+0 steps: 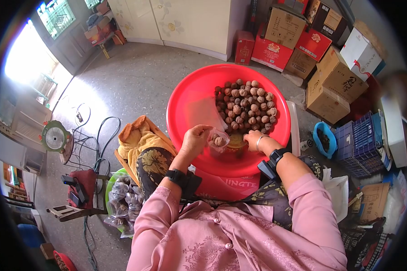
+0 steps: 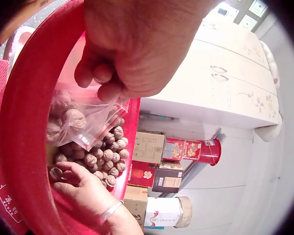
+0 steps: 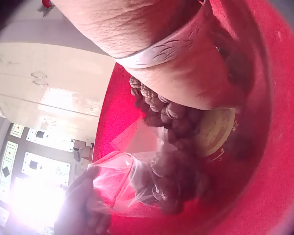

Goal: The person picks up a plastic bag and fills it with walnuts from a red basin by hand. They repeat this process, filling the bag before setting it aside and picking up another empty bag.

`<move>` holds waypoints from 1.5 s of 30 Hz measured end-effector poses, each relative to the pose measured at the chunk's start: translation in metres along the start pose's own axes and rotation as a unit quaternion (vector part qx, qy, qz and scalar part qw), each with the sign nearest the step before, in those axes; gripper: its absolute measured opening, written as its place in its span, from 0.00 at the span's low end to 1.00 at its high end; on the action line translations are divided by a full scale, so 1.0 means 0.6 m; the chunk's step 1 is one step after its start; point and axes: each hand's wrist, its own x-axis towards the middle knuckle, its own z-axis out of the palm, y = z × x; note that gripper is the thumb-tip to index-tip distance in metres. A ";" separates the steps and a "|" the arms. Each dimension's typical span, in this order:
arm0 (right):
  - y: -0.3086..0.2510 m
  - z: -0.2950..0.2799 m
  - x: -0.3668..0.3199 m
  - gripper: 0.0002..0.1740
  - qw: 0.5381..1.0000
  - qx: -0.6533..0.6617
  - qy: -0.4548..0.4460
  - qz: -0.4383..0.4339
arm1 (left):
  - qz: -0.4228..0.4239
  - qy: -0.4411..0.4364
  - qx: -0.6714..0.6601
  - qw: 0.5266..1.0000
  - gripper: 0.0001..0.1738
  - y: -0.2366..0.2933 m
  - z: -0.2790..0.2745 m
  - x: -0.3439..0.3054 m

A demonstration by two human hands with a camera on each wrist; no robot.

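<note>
A wide red basin (image 1: 181, 86) sits in front of the seated person, with a heap of walnuts (image 1: 244, 106) on its far right side. The left hand (image 1: 195, 142) pinches the top edge of a clear plastic zip bag (image 2: 100, 125). Several walnuts (image 2: 73, 119) bulge in the lower part of that bag. On the near side of the heap, the right hand (image 2: 85, 193) has thumb and fingers curled about one walnut (image 2: 55, 173) at the fingertips. In the right wrist view its fingers are hidden behind the wrist and bracelet.
Flat translucent bags (image 1: 203, 113) lie in the basin left of the walnuts. A yellowish round thing (image 3: 218, 129) shows on its floor. A green tub (image 1: 111, 192) with filled bags stands at the left knee. Cardboard boxes (image 1: 330, 86) and a blue crate (image 1: 359, 144) stand on the right.
</note>
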 end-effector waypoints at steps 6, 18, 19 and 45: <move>-0.003 0.010 0.007 0.16 0.998 0.021 0.047 0.025 | 0.008 0.002 0.001 1.000 0.13 -0.007 0.000 0.003; 0.002 0.020 0.018 0.17 0.993 0.092 0.067 -0.009 | 0.009 -0.004 0.000 1.000 0.14 -0.005 -0.001 0.003; 0.003 0.027 0.024 0.17 0.992 0.104 0.058 -0.033 | 0.018 -0.004 0.000 1.000 0.14 -0.007 -0.001 0.003; 0.005 0.022 0.029 0.24 0.996 0.061 0.059 -0.010 | -0.002 -0.001 -0.004 1.000 0.13 -0.001 -0.001 0.001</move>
